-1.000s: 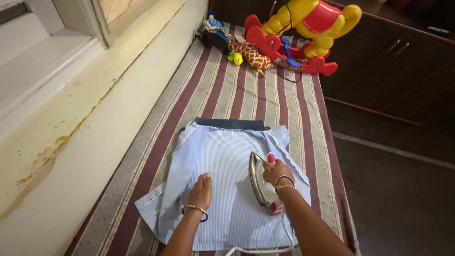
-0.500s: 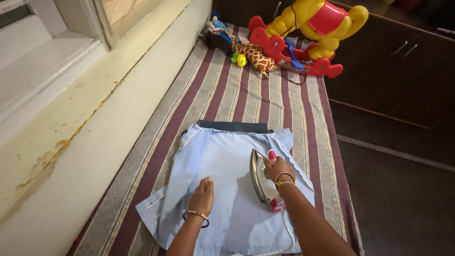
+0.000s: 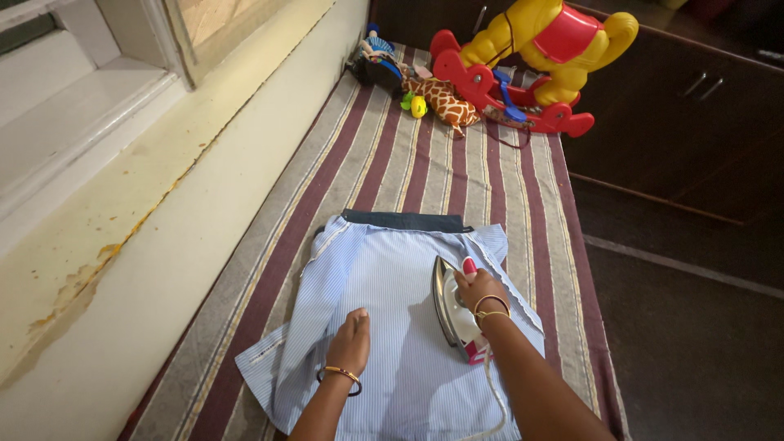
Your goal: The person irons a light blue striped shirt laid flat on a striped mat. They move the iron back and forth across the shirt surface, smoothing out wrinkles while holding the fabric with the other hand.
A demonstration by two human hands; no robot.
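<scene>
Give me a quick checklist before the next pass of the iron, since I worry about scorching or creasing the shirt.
1. Right hand has a firm grip on the iron: ok.
2. Left hand presses the striped shirt flat, apart from the iron: ok.
3. Cloth ahead of the iron's tip lies smooth: ok; the dark collar is folded flat.
4. Cord trails back toward the person, off the path ahead: ok.
5. Iron's heat setting: cannot tell.
6. Toys at the far end of the striped cover are clear of the shirt: ok.
</scene>
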